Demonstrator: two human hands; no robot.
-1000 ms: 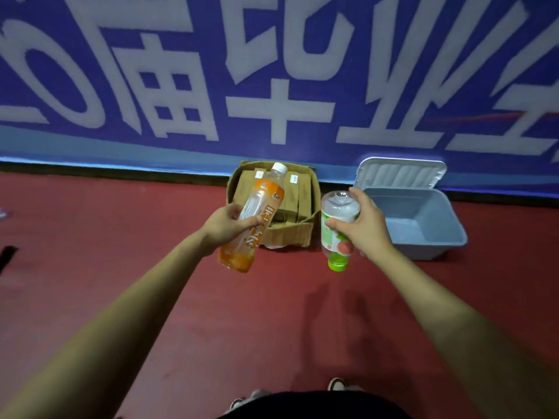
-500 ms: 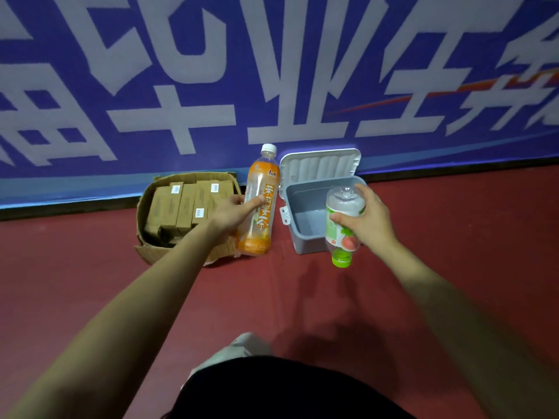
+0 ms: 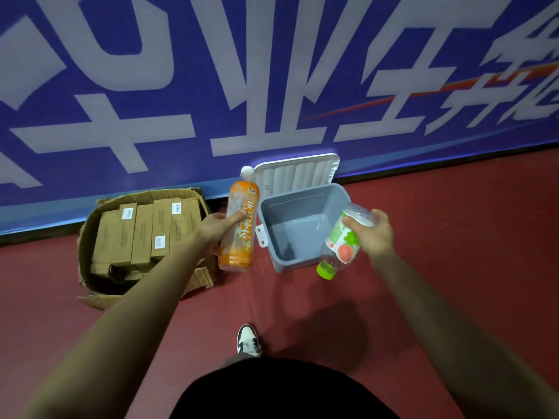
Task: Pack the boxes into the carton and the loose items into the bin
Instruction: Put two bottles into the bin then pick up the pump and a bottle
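Both hands were busy here. The left hand (image 3: 216, 229) had its fingers curled round the middle of the orange tea bottle (image 3: 239, 237). It was held upright with the white cap on top, just at 9 o'clock of the grey bin (image 3: 282, 266), in front of the gap between bin and carton (image 3: 83, 252).

The right hand (image 3: 373, 234) gripped the base end of the clear bottle with the green cap (image 3: 341, 243). That one was tilted, with the cap pointing down toward 7 o'clock, and sat at about 4 o'clock of the bin over its near right corner.

The bin was on the red floor (image 3: 453, 237) at roughly 12 o'clock from the person's shoe (image 3: 248, 340). Its white lid (image 3: 298, 173) was flipped open and standing up against the blue banner (image 3: 272, 71) behind it.

The carton was at about 10 o'clock from the shoe, right beside the bin, and looked pretty beat up with torn flaps. The brown boxes (image 3: 142, 234) were packed in it side by side, a few with white labels showing.
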